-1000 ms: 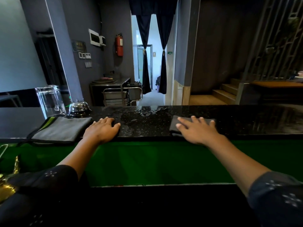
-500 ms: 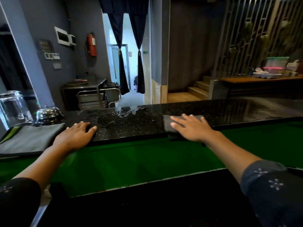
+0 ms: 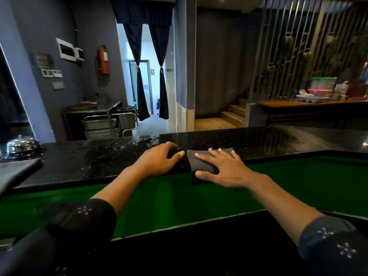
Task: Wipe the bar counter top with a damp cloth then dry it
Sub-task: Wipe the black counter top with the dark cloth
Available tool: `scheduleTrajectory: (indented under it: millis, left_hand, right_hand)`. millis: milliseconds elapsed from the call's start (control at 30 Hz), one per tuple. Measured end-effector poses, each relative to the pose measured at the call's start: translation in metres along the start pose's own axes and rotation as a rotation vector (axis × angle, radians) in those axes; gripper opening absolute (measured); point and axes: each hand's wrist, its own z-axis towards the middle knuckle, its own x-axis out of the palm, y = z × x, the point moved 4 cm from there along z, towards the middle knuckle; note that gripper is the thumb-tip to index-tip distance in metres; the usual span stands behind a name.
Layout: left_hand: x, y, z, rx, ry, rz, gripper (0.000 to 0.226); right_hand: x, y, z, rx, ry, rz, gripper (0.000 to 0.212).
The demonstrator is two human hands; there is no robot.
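Note:
A black speckled bar counter top (image 3: 249,140) runs across the view, with water drops left of centre. A small dark grey folded cloth (image 3: 201,163) lies at the counter's near edge. My right hand (image 3: 223,168) presses flat on it, fingers spread, thumb over the front edge. My left hand (image 3: 159,159) rests palm down on the bare counter just left of the cloth, fingers slightly curled, holding nothing. A second grey cloth (image 3: 14,172) lies folded at the far left of the counter.
A chrome service bell (image 3: 20,146) sits at the counter's far left beside the second cloth. Below the counter's near edge lies a green surface (image 3: 179,204). Behind the counter are a metal trolley (image 3: 107,124), a curtained doorway and stairs.
The view has swung right along the counter. My left hand has slid right, close beside the cloth. My right hand stays flat on the cloth. The glass jug has left the view.

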Motion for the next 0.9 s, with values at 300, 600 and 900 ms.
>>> scheduleTrajectory:
  millis: [300,600,900]
  left_hand:
    - [0.022,-0.059,0.042,-0.123,0.129,-0.003,0.032]
    - [0.003,-0.053,0.093,-0.201,-0.121,-0.354,0.004]
    - [0.025,-0.042,0.133,-0.181,-0.111,-0.138,0.043]
  right_hand:
    - [-0.039,-0.075,0.03,0.171,-0.132,0.131,0.031]
    - [-0.069,-0.098,0.083,0.136,-0.204,0.317,0.006]
    - [-0.059,-0.071,0.109,-0.036,-0.299,0.022,0.057]
